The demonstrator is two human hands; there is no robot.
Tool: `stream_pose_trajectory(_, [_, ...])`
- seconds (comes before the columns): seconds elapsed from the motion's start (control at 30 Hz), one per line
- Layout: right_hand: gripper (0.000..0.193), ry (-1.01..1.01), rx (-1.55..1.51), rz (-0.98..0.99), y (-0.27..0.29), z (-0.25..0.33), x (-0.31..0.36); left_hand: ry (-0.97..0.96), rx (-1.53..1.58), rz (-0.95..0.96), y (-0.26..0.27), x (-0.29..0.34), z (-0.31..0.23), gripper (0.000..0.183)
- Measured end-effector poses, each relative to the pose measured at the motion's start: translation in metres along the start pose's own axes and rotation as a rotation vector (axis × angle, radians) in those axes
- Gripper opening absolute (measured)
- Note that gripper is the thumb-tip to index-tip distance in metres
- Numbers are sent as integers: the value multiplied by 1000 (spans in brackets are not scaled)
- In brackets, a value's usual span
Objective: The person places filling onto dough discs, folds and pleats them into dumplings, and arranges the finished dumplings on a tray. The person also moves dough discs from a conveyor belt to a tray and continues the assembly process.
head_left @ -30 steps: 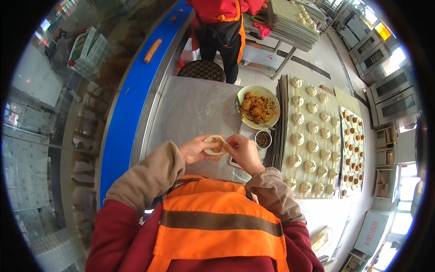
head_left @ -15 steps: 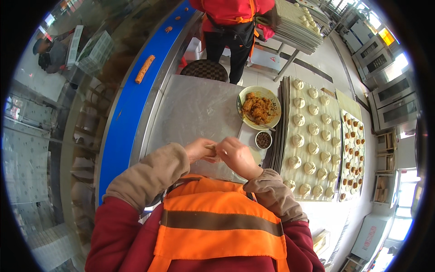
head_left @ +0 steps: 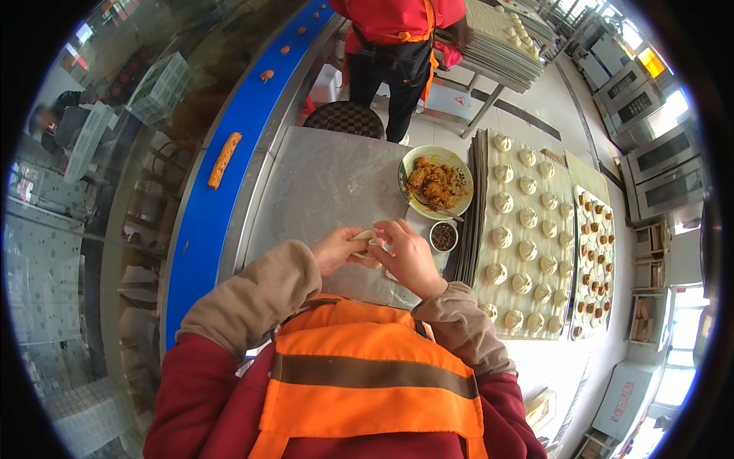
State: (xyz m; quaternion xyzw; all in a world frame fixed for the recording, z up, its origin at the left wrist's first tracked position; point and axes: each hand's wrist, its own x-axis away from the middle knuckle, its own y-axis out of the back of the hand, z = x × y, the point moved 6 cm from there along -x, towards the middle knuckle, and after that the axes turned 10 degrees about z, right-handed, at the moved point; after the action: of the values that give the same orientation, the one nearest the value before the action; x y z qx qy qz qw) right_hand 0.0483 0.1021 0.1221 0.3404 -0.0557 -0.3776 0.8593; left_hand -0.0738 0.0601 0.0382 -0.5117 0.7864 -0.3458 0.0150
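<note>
Over the near part of the steel table [head_left: 306, 183], my left hand [head_left: 335, 251] is closed round a pale dough bun [head_left: 365, 236]. My right hand [head_left: 410, 262] pinches the bun's upper edge with thumb and fingers. Fingers cover most of the bun, so its filling cannot be seen. Just beyond my right hand sits a bowl of brown-orange filling [head_left: 434, 183] with a utensil in it. Between that bowl and my hand is a small white cup of dark bits [head_left: 443, 236].
At right, a tray of pleated buns [head_left: 527, 249] rests on stacked trays, beside another tray [head_left: 595, 264] of brown-topped pieces. On the left runs a blue conveyor belt [head_left: 200, 229] carrying a brown roll [head_left: 225, 161] and small lumps. A person in red [head_left: 394, 38] stands beyond a stool [head_left: 344, 119].
My right hand's fingers have lifted and spread slightly, showing more of the dough's edge. On the belt, the roll and lumps have moved toward me. The person behind the glass has shifted.
</note>
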Motion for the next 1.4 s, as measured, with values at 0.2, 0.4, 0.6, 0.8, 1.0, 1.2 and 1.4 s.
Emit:
stream_pose_trajectory(0.2, [12, 281, 297, 250, -19, 15, 1, 150, -145, -34, 3, 6, 4, 28])
stream_pose_trajectory(0.4, [11, -21, 79, 235, -11, 0, -12, 101, -100, -61, 0, 6, -17, 29])
stream_pose_trajectory(0.6, [15, 148, 213, -6, 2, 32, -15, 124, -246, 5, 3, 3, -33, 36])
stream_pose_trajectory(0.8, [16, -117, 92, -82, 29, 28, -22, -76, 134, 169, -9, -1, -61, 46])
stream_pose_trajectory(1.0, [9, 25, 273, -163, 25, 59, -12, -450, 639, -339, -28, -9, -26, 53])
stream_pose_trajectory(1.2, [13, -140, -50, -173, 27, 36, -20, -464, 508, -500, -18, -11, -30, 54])
stream_pose_trajectory(1.4, [16, 224, 302, -39, 15, 61, -17, -375, 516, -534, -13, -10, -28, 56])
